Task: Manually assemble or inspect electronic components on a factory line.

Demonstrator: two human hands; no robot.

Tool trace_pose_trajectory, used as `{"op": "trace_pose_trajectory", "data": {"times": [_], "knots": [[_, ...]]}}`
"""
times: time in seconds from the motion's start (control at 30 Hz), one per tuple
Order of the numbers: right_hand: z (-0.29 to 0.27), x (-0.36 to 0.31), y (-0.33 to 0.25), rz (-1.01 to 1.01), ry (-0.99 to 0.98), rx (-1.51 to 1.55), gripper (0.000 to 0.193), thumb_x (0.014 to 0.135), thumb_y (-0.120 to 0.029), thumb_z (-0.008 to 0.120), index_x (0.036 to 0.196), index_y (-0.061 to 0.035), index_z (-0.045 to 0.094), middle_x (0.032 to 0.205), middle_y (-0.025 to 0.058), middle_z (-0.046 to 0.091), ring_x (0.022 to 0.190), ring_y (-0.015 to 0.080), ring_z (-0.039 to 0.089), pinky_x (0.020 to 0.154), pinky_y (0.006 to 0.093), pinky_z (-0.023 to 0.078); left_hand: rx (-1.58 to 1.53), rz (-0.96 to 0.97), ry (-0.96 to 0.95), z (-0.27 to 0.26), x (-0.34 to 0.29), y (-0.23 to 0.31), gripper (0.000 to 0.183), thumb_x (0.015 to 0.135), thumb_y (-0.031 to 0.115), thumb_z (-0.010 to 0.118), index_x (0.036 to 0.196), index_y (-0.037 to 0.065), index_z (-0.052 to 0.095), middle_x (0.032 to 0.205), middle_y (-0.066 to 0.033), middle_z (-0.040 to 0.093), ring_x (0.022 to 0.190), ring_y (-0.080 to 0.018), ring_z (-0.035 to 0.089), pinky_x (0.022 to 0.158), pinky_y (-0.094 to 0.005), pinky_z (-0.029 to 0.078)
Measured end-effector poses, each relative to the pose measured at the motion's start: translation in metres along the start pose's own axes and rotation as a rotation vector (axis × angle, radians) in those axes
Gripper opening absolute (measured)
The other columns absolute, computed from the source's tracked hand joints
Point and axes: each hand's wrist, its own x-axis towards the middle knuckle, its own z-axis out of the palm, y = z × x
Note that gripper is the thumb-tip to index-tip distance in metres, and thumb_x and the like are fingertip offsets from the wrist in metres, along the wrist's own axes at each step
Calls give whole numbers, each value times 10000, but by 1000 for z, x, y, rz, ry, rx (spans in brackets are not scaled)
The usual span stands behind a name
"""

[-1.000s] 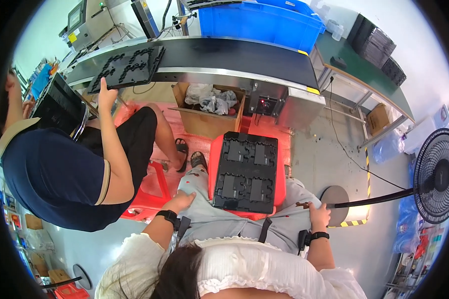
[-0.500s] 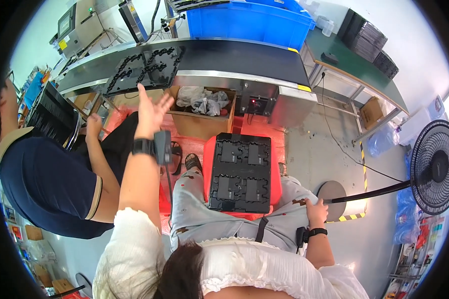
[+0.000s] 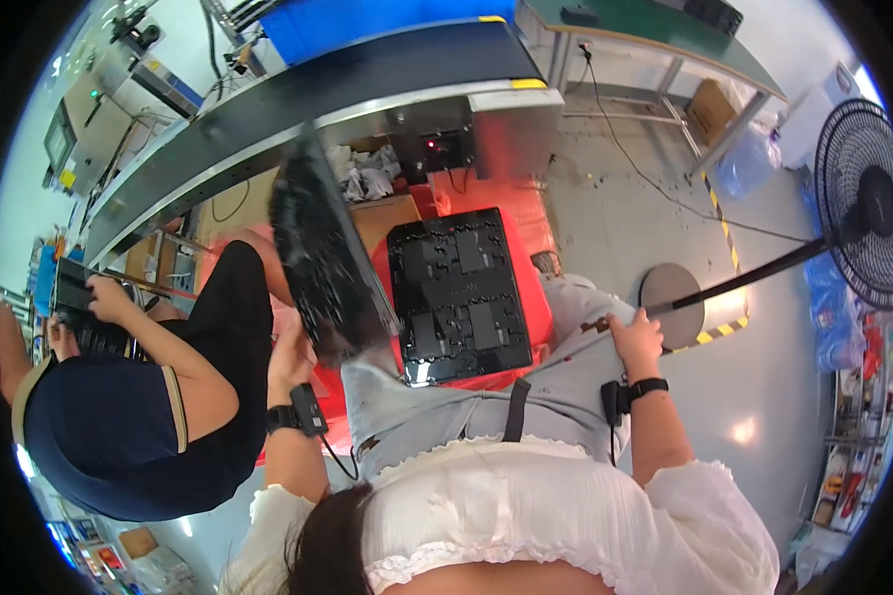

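A black moulded plastic tray (image 3: 319, 238), smeared by motion, stands tilted nearly on edge to the left of my lap. My left hand (image 3: 290, 349) is closed on its near left edge; part of the fingers is hidden behind it. Another black tray (image 3: 458, 297) with shaped recesses lies flat on a red stool (image 3: 534, 322) between my knees. The tilted tray's lower corner comes close to the flat one; I cannot tell whether they touch. On my right thigh rests my right hand (image 3: 637, 339), fingers loosely apart and holding nothing.
A conveyor belt (image 3: 407, 61) crosses ahead, with a blue bin (image 3: 367, 22) behind it. Under it stands a cardboard box (image 3: 392, 213) with crumpled plastic. A co-worker (image 3: 119, 416) sits close on my left. A standing fan (image 3: 868, 203) is at the right.
My left hand has taken the tray off the conveyor and brought it back, tilted, beside my lap. The view has turned. My right hand stays on my thigh.
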Motion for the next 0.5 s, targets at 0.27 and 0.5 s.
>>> {"op": "trace_pose_trajectory", "data": {"times": [0.27,0.5], "knots": [[-1,-4,0,52,-30,-2,722,683,-574,560,1218,-104,438,1173,225,432,1071,408,452,848,477,407,684,-440,-1,8,27,-71,221,858,260,547,943,57,552,838,-22,571,714,-141,567,636,-297,498],[4,-1,5,41,-78,3,771,683,-593,542,1270,-117,390,1221,211,388,1120,390,407,839,526,394,883,-386,3,42,46,-72,171,840,181,568,845,10,552,742,-60,566,639,-167,583,559,-326,542]]}}
